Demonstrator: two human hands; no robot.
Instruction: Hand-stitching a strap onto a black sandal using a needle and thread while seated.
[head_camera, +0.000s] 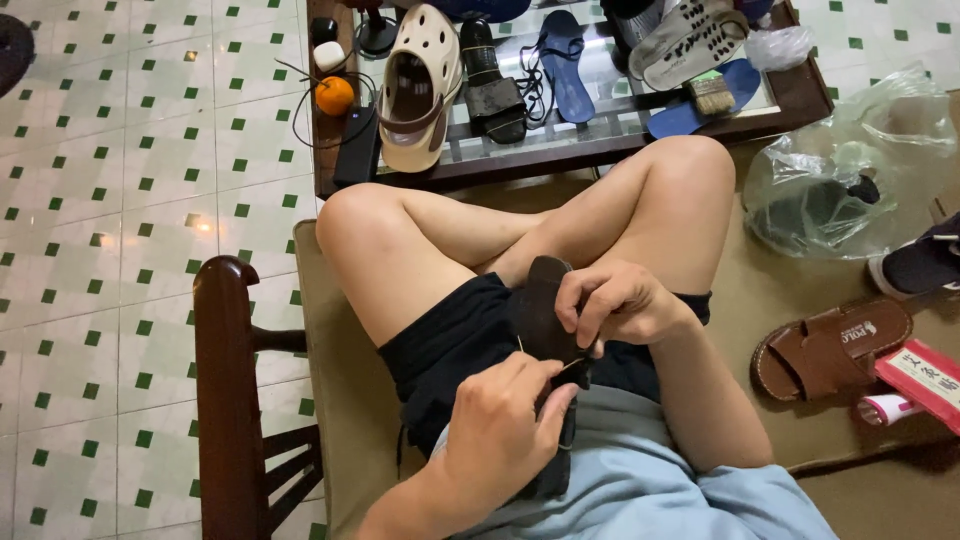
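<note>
While the person sits cross-legged on a cushioned chair (330, 400):
Left hand (500, 425): fingers pinched shut on a thin needle (519, 344) at the sandal's edge.
Dark sandal (540, 315): on the lap, between both hands.
Right hand (620, 300): fingers curled, gripping the sandal's top.
Brown sandal (830, 345): well apart, on the cushion at right.

Seated person, legs crossed on a cushioned wooden seat. The right hand (620, 303) grips the upper edge of a dark sandal (543, 310) resting in the lap. The left hand (505, 430), just below and touching the same sandal, is closed with fingers pinched on a thin needle-like tool (521, 345). Beyond both hands stands a low table (800, 95) carrying a cream clog (420, 90). A brown sandal (832, 345) lies right of the right hand.
</note>
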